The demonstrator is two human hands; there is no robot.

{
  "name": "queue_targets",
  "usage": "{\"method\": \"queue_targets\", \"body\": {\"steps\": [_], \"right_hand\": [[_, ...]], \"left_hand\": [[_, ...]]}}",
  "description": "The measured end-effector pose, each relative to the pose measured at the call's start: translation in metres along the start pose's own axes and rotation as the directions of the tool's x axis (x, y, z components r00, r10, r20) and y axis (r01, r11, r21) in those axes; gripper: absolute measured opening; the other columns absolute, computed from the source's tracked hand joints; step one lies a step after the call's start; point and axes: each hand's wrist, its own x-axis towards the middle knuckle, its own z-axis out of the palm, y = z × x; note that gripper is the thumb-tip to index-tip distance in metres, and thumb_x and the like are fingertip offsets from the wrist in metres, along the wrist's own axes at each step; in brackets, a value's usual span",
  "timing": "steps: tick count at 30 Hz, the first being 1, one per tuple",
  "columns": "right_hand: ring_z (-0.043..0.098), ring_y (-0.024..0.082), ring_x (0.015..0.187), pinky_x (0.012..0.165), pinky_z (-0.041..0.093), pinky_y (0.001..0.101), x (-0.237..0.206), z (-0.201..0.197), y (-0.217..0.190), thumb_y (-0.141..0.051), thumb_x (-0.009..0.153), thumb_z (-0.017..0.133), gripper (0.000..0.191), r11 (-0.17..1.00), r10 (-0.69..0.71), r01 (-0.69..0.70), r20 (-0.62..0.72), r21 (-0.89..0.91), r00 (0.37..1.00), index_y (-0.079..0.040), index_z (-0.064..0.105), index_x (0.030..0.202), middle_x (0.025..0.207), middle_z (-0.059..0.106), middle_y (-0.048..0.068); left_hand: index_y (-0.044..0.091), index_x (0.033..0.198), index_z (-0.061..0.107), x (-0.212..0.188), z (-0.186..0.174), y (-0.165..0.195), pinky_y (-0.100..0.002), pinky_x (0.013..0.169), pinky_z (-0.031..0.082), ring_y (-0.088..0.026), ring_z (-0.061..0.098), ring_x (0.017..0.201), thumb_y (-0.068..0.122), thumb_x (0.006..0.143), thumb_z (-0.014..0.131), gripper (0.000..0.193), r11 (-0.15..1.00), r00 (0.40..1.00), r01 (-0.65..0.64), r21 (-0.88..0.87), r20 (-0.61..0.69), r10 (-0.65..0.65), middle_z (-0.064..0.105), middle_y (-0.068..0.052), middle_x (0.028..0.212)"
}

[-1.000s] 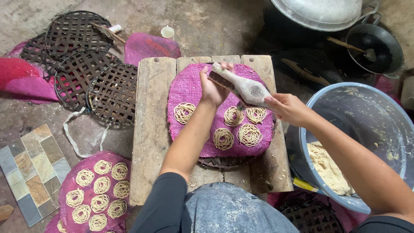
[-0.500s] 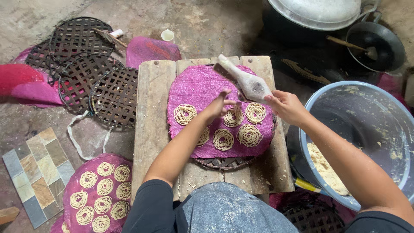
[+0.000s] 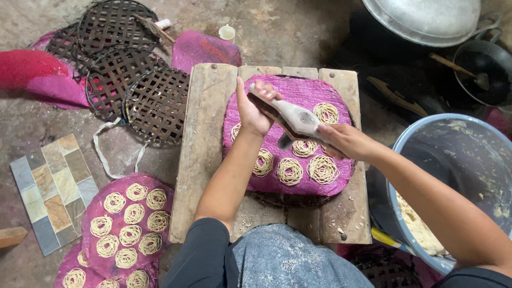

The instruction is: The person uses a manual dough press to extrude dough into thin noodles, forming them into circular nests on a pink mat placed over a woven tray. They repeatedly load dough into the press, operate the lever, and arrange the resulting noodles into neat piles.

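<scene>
Pressing noodle coils onto the pink cloth [image 3: 298, 178]
I kept both hands, left hand [image 3: 252, 109] and right hand [image 3: 341, 140], closed around the dough press [image 3: 290, 118], steadying it above the noodle nests [image 3: 290, 170]

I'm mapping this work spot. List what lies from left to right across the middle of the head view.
Tiled slab → woven round trays → wooden board → left hand → noodle press → right hand → grey tub with dough.

no packages, no labels, no signs, no screens anywhere in view
</scene>
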Motion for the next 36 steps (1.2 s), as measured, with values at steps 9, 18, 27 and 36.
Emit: {"method": "queue_targets", "body": {"steps": [9, 18, 27, 36], "right_hand": [[0.057, 0.019, 0.055, 0.053, 0.052, 0.0396, 0.004, 0.031, -0.034, -0.060, 0.099, 0.034, 0.068, 0.982, -0.035, 0.015, -0.105, -0.190, 0.994, -0.011, 0.064, 0.136, 0.071, 0.066, 0.009], [0.065, 0.020, 0.061, 0.060, 0.057, 0.0387, 0.018, 0.019, -0.036, -0.057, 0.102, 0.035, 0.065, 0.943, -0.160, 0.093, -0.191, -0.320, 0.968, -0.008, 0.065, 0.133, 0.069, 0.067, 0.011], [0.067, 0.021, 0.066, 0.066, 0.053, 0.0436, 0.009, -0.002, -0.029, -0.058, 0.104, 0.037, 0.065, 0.904, -0.170, 0.074, -0.195, -0.421, 0.966, -0.007, 0.074, 0.121, 0.072, 0.069, 0.016], [0.048, 0.015, 0.058, 0.053, 0.042, 0.0370, 0.009, -0.008, -0.013, -0.049, 0.105, 0.045, 0.055, 0.965, -0.184, 0.139, -0.199, -0.220, 0.962, -0.001, 0.070, 0.105, 0.062, 0.051, 0.005]], "left_hand": [[0.016, 0.071, 0.041, 0.008, -0.029, 0.018, -0.036, 0.064, 0.042, -0.015, 0.036, 0.055, 0.060, 0.099, 0.038, 0.052, 0.991, 0.990, -0.114, 0.065, -0.080, 0.119, 0.034, 0.002, 0.060], [0.017, 0.069, 0.039, 0.028, -0.008, 0.017, -0.035, 0.058, 0.038, -0.014, 0.030, 0.050, 0.055, 0.098, 0.035, 0.048, 0.971, 0.962, -0.203, 0.128, -0.160, 0.222, 0.031, 0.003, 0.057], [0.018, 0.064, 0.036, 0.026, -0.013, -0.005, -0.035, 0.056, 0.037, -0.015, 0.031, 0.048, 0.052, 0.090, 0.037, 0.043, 0.977, 0.939, -0.208, 0.052, -0.271, 0.214, 0.032, 0.002, 0.054], [0.001, 0.111, 0.059, -0.004, -0.022, 0.022, -0.034, 0.071, 0.053, -0.023, 0.065, 0.087, 0.065, 0.097, 0.007, 0.084, 0.783, 0.953, 0.279, 0.556, -0.259, -0.156, 0.063, -0.017, 0.115]]}}
